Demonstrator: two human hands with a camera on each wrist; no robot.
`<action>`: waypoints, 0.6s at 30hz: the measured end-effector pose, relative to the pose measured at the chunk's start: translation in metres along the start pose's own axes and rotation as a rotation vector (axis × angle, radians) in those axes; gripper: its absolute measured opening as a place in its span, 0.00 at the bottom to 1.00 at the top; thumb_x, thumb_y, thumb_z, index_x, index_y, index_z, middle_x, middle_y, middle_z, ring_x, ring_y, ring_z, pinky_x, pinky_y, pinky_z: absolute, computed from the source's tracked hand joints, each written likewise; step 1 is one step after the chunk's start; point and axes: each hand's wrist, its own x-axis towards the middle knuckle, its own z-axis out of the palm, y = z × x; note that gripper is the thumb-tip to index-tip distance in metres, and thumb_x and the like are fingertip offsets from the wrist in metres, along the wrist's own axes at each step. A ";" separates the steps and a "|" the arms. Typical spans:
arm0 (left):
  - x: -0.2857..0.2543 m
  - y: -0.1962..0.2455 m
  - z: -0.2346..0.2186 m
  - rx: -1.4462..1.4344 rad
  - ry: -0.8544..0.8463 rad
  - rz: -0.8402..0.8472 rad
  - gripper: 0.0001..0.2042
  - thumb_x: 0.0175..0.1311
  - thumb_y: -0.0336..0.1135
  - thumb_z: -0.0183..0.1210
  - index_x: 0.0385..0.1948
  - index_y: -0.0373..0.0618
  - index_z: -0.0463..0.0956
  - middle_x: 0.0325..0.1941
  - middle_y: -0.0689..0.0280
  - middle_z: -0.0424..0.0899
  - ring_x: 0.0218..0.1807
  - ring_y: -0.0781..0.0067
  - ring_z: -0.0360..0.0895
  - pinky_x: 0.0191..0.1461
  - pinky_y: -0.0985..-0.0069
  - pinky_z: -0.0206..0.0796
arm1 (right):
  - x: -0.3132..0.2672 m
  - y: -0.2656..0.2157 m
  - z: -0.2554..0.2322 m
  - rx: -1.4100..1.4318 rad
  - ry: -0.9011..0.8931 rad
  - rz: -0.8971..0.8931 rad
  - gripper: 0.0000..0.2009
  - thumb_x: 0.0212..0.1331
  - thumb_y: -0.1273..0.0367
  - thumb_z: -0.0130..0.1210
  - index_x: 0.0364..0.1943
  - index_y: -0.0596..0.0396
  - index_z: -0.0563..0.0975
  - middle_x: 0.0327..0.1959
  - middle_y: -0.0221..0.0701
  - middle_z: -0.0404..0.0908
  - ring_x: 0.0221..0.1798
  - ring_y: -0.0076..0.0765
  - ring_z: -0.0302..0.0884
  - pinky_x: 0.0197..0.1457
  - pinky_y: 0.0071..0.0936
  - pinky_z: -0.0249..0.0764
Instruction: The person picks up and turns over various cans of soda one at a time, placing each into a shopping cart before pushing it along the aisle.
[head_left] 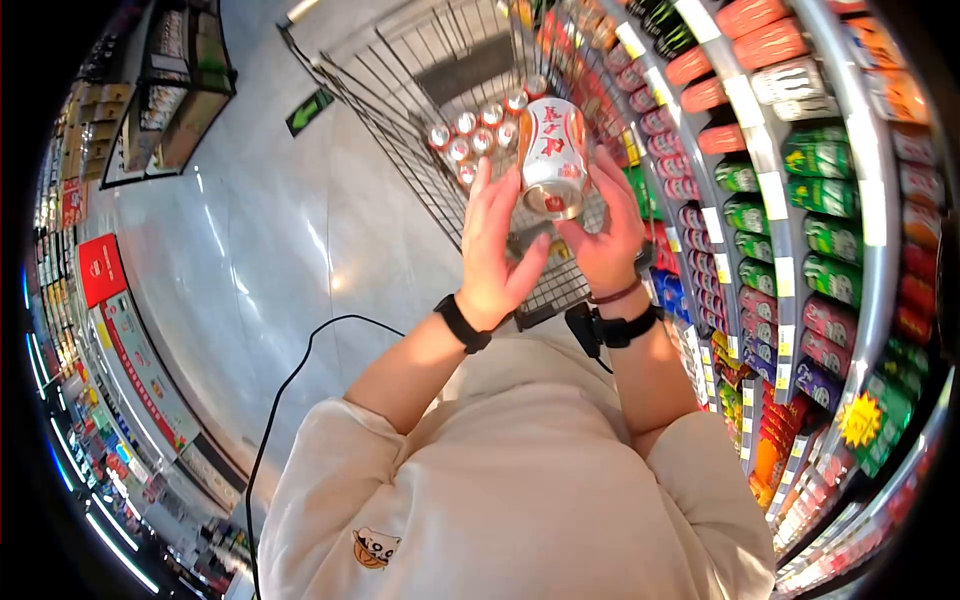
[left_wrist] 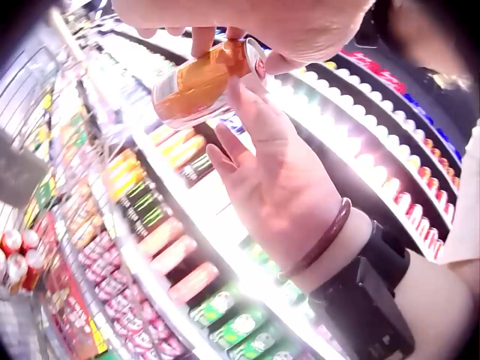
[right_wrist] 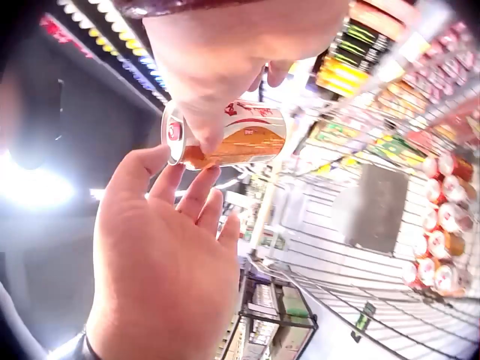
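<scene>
A drink can [head_left: 553, 150], white and orange with red characters, is held up between both hands over a shopping cart. Its lid end, with a red mark, faces my body. My left hand [head_left: 492, 240] grips the can from the left, with fingertips on its side in the right wrist view. From the right, my right hand [head_left: 605, 225] holds it, thumb by the lid end. In the left wrist view, the orange side of the can [left_wrist: 199, 84] shows between the left hand [left_wrist: 262, 26] and the right hand [left_wrist: 274, 176].
The wire cart [head_left: 385, 120] holds several upright cans [head_left: 483, 139]. On the right, shelves [head_left: 775, 200] are packed with drink cans. A black cable [head_left: 290, 375] runs along my left side. Further left stand a display rack [head_left: 165, 95] and a red sign [head_left: 101, 270].
</scene>
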 end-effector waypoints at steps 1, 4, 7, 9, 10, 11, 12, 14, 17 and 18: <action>0.008 0.018 -0.014 -0.031 0.002 0.105 0.37 0.53 0.25 0.58 0.70 0.33 0.60 0.74 0.40 0.61 0.79 0.34 0.48 0.78 0.51 0.46 | 0.014 -0.025 -0.013 -0.007 0.018 -0.118 0.32 0.45 0.72 0.74 0.59 0.61 0.76 0.61 0.48 0.78 0.64 0.54 0.77 0.67 0.40 0.73; 0.018 0.067 -0.042 -0.112 0.094 0.178 0.35 0.49 0.32 0.62 0.66 0.33 0.67 0.65 0.46 0.75 0.74 0.28 0.57 0.76 0.45 0.46 | 0.047 -0.098 -0.045 0.120 0.025 -0.116 0.33 0.45 0.71 0.75 0.59 0.64 0.75 0.63 0.48 0.76 0.67 0.55 0.74 0.69 0.41 0.71; 0.033 0.089 -0.059 -0.090 0.111 0.451 0.33 0.50 0.35 0.63 0.63 0.37 0.71 0.67 0.48 0.74 0.74 0.30 0.59 0.76 0.45 0.47 | 0.050 -0.152 -0.067 0.385 0.082 0.043 0.32 0.50 0.74 0.72 0.61 0.67 0.73 0.59 0.43 0.79 0.62 0.43 0.78 0.65 0.35 0.74; 0.049 0.099 -0.065 -0.132 0.126 0.744 0.32 0.49 0.38 0.68 0.60 0.41 0.74 0.68 0.49 0.72 0.72 0.37 0.64 0.74 0.47 0.55 | 0.056 -0.195 -0.071 0.654 0.206 0.300 0.28 0.57 0.78 0.66 0.63 0.68 0.70 0.51 0.36 0.82 0.53 0.28 0.79 0.57 0.26 0.76; 0.049 0.112 -0.075 -0.154 0.118 0.763 0.32 0.49 0.38 0.68 0.60 0.41 0.74 0.68 0.49 0.72 0.72 0.37 0.64 0.74 0.47 0.55 | 0.057 -0.212 -0.073 0.615 0.279 0.427 0.22 0.63 0.76 0.62 0.61 0.67 0.73 0.47 0.32 0.83 0.48 0.23 0.79 0.52 0.22 0.76; 0.049 0.127 -0.085 -0.237 -0.031 0.696 0.33 0.47 0.38 0.70 0.60 0.41 0.74 0.69 0.49 0.72 0.71 0.39 0.66 0.72 0.49 0.59 | 0.060 -0.224 -0.079 0.616 0.253 0.484 0.19 0.66 0.74 0.60 0.59 0.66 0.75 0.46 0.31 0.83 0.46 0.20 0.79 0.50 0.19 0.75; 0.049 0.141 -0.096 -0.313 -0.183 0.623 0.34 0.46 0.39 0.71 0.61 0.41 0.73 0.69 0.49 0.72 0.70 0.40 0.68 0.70 0.50 0.62 | 0.063 -0.229 -0.084 0.618 0.225 0.545 0.17 0.68 0.72 0.58 0.58 0.64 0.77 0.45 0.29 0.84 0.44 0.18 0.78 0.48 0.17 0.75; 0.053 0.155 -0.106 -0.311 -0.207 0.665 0.35 0.45 0.39 0.73 0.61 0.40 0.73 0.67 0.48 0.72 0.68 0.43 0.70 0.69 0.56 0.66 | 0.067 -0.236 -0.086 0.474 0.245 0.400 0.15 0.69 0.67 0.57 0.56 0.59 0.79 0.36 0.24 0.84 0.35 0.14 0.76 0.38 0.14 0.72; 0.056 0.167 -0.116 -0.368 -0.245 0.571 0.34 0.48 0.34 0.72 0.61 0.38 0.71 0.67 0.47 0.72 0.66 0.51 0.74 0.67 0.62 0.69 | 0.064 -0.239 -0.095 0.280 0.114 0.475 0.17 0.71 0.58 0.54 0.50 0.57 0.80 0.25 0.23 0.80 0.24 0.15 0.73 0.25 0.16 0.68; 0.054 0.168 -0.116 -0.370 -0.250 0.576 0.34 0.48 0.34 0.72 0.61 0.38 0.71 0.67 0.47 0.72 0.66 0.51 0.74 0.67 0.62 0.69 | 0.061 -0.235 -0.094 0.311 0.026 0.511 0.18 0.71 0.55 0.53 0.48 0.55 0.80 0.22 0.23 0.78 0.20 0.16 0.72 0.21 0.17 0.66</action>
